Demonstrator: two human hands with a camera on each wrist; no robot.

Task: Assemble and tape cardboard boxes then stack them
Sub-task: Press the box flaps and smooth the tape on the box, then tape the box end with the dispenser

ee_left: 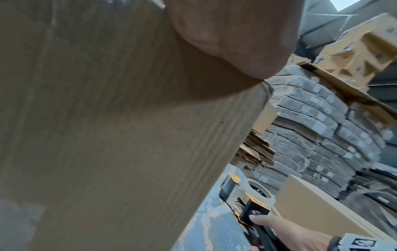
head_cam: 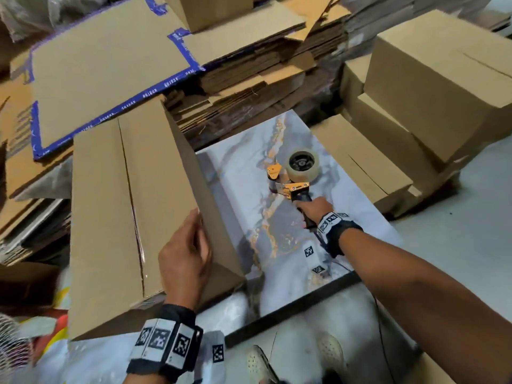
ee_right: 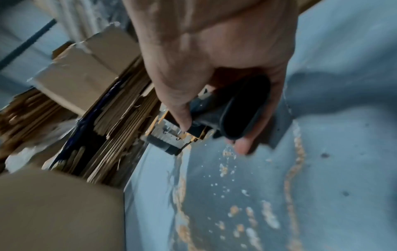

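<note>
Your left hand rests flat on the cardboard box, its untaped seam running away from you. Your right hand grips the tape dispenser on the marble counter. Blue tape writing's unreadable.

Head view looks steeply down on the marbled worktop; left wrist view hugs the box wall; right wrist view, close above, shares the tape dispenser

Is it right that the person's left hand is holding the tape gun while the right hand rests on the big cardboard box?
Not quite: the hands are swapped. In the head view the right hand grips the tape gun by its handle, over the marbled table, and the left hand rests on the big cardboard box.
</note>
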